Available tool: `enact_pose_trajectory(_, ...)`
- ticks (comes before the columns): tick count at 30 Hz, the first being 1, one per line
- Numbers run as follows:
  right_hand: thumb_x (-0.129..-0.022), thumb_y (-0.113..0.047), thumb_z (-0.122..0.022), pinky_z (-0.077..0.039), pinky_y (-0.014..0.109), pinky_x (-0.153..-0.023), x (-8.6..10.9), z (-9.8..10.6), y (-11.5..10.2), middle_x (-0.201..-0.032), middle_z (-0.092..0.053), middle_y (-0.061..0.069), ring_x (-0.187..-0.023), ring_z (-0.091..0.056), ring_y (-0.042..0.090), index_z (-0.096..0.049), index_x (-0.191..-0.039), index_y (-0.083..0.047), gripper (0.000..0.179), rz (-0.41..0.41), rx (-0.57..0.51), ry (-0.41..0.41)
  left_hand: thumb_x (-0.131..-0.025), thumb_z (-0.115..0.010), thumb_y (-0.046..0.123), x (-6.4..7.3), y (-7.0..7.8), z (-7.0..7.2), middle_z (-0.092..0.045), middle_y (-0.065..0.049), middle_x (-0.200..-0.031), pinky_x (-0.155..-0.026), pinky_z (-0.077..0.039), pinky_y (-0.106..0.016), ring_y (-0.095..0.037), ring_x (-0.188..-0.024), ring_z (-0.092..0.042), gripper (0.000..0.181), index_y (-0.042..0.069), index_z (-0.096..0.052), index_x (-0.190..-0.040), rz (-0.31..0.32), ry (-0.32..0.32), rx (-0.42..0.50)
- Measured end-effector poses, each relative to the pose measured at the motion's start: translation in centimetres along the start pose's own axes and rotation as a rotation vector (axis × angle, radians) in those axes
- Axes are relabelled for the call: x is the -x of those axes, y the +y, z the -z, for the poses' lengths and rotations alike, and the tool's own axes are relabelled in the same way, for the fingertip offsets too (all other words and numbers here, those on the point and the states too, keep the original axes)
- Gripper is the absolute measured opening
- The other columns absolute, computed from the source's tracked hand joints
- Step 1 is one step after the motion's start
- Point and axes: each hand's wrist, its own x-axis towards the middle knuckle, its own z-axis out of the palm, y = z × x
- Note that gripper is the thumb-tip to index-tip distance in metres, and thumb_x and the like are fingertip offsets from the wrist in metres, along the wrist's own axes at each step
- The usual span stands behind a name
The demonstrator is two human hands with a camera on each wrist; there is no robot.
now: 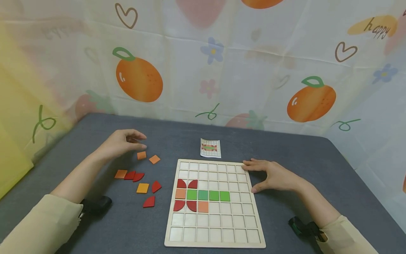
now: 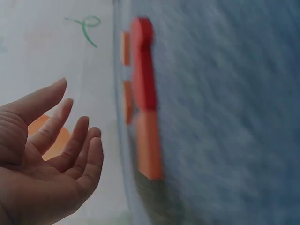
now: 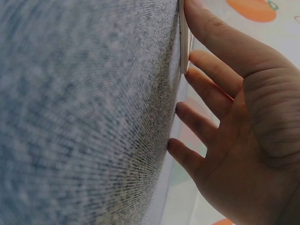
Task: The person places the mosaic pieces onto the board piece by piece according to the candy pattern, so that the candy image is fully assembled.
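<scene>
My left hand (image 1: 122, 143) hovers over the table's left side, its fingers loosely bent and nothing between them. Just below its fingertips lies an orange square tile (image 1: 141, 155), with another orange tile (image 1: 154, 159) to the right. The right hand (image 1: 271, 174) rests at the upper right edge of a wooden grid board (image 1: 215, 245), thumb against its side and fingertips at the corner. On the board are red quarter-circle tiles (image 1: 179, 205), a row of green tiles (image 1: 214, 195) and salmon square tiles (image 1: 203, 207). In the left wrist view the left palm (image 2: 51, 183) holds nothing.
Left of the board lie several loose pieces, including a yellow-orange square (image 1: 142, 188) and red quarter-circles (image 1: 149, 202). A small pattern card (image 1: 210, 148) lies behind the board. A fruit-printed cloth (image 1: 247, 70) hangs behind the dark table (image 1: 127, 229).
</scene>
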Motion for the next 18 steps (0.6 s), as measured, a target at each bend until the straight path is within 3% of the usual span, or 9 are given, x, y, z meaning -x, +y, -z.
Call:
enact_pose_trajectory(7, -0.071, -0.053, -0.081, -0.025, 0.069, -0.113, 0.1, 0.0, 0.0, -0.157, -0.043, 0.0, -0.152, -0.026, 0.037, -0.052, -0.144, -0.024, 0.083, -0.002, 0.006, 0.003, -0.091, -0.071, 0.036, -0.3, -1.9, -0.3, -0.058, -0.021, -0.136, -0.095, -0.05, -0.044, -0.034, -0.12, -0.055, 0.052, 0.005, -0.06, -0.131, 0.02, -0.054, -0.028)
enact_pose_trajectory(18, -0.072, -0.054, -0.081, -0.025, 0.068, -0.114, -0.1, 0.0, 0.1, -0.158, -0.042, 0.0, -0.152, -0.026, 0.036, -0.052, -0.144, -0.025, 0.083, -0.002, 0.001, -0.001, -0.087, -0.074, 0.041, -0.6, -2.4, -0.5, -0.059, -0.022, -0.133, -0.093, -0.051, -0.046, -0.038, -0.121, -0.056, 0.055, 0.007, -0.063, -0.128, 0.032, -0.077, -0.078)
